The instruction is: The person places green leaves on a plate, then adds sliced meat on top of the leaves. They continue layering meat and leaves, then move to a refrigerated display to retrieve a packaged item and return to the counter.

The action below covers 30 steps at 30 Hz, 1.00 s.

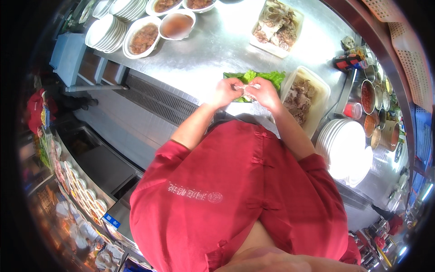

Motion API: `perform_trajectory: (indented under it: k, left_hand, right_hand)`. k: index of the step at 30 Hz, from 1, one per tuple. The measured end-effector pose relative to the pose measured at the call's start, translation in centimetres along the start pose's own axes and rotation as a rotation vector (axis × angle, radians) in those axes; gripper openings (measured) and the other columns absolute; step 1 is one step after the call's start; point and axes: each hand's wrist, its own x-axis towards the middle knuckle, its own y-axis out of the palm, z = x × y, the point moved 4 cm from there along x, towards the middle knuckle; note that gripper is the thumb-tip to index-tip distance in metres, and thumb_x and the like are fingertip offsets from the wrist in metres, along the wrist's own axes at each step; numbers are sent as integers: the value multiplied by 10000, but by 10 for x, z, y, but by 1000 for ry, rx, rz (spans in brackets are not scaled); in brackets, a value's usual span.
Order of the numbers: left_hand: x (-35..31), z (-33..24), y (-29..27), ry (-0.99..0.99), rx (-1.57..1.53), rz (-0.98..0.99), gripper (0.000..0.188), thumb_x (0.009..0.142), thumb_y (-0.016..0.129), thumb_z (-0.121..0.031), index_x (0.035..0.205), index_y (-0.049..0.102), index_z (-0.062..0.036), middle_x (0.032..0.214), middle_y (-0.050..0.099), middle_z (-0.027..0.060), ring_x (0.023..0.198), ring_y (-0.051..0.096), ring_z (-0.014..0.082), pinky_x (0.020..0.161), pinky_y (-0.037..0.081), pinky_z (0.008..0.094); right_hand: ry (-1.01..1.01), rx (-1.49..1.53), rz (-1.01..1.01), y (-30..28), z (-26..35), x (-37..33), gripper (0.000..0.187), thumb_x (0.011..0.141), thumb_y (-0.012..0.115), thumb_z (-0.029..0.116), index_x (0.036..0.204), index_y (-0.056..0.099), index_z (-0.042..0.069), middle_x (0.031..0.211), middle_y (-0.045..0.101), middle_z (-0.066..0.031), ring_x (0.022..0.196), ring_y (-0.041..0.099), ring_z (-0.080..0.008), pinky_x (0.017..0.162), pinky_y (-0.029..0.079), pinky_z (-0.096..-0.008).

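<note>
My left hand [227, 91] and my right hand [264, 94] meet over a bed of green lettuce leaves [271, 77] at the table's near edge. Pinched between the fingertips of both is a small pale strip of what looks like meat [246, 90]. The hands partly hide the leaves, and what lies under these I cannot make out. Just right of my right hand stands a white tub [322, 96] of sliced cooked meat [299, 100]. Farther back sits a second tub [282, 53] with pale and brown meat pieces [275, 27].
White bowls of reddish-brown food [144, 40] and stacked white plates [102, 34] stand at the far left of the steel table [204, 54]. More stacked plates [342, 147] and several seasoning pots [368, 96] line the right. A floor grating [154, 97] runs along the left.
</note>
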Motion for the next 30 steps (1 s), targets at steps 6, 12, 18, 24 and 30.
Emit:
perform_trajectory:
  k: [6, 12, 18, 24, 30]
  left_hand:
    - [5, 4, -4, -41, 204, -115, 160, 852, 709, -129, 942, 744, -1, 737, 701, 73, 690, 637, 108, 654, 521, 282]
    - [1, 8, -13, -109, 251, -35, 285, 852, 705, -151, 1099, 732, -11, 904, 739, 148, 785, 699, 196, 748, 547, 320]
    - [-4, -21, 0, 102, 172, -53, 421, 831, 723, -167, 1235, 683, -55, 1030, 718, 187, 870, 699, 276, 809, 548, 357]
    - [-6, -23, 14, 160, 174, -53, 247, 860, 710, -143, 1089, 714, -48, 897, 713, 146, 741, 669, 209, 702, 541, 336]
    - [-4, -10, 19, 102, 49, -192, 149, 856, 715, -114, 969, 723, -17, 783, 700, 93, 674, 611, 126, 640, 511, 293]
  right_hand:
    - [-68, -191, -130, -6, -2, -1, 151, 907, 742, 101, 972, 654, -4, 826, 666, -62, 704, 600, -98, 613, 489, -261]
    - [65, 74, -138, -26, -7, -5, 129, 915, 701, 65, 1020, 668, -3, 869, 692, -88, 740, 632, -115, 659, 517, -284]
    - [-96, 40, 23, -6, -11, -1, 265, 881, 685, 13, 1143, 645, 5, 1010, 704, -134, 876, 660, -151, 789, 532, -302]
    - [-168, -180, -74, -1, -8, 0, 253, 831, 723, 87, 1060, 642, 13, 972, 712, -123, 871, 678, -209, 798, 535, -326]
    - [-151, -139, -183, 8, -3, -1, 154, 846, 689, 36, 974, 612, -1, 897, 677, -75, 889, 640, -137, 802, 509, -289]
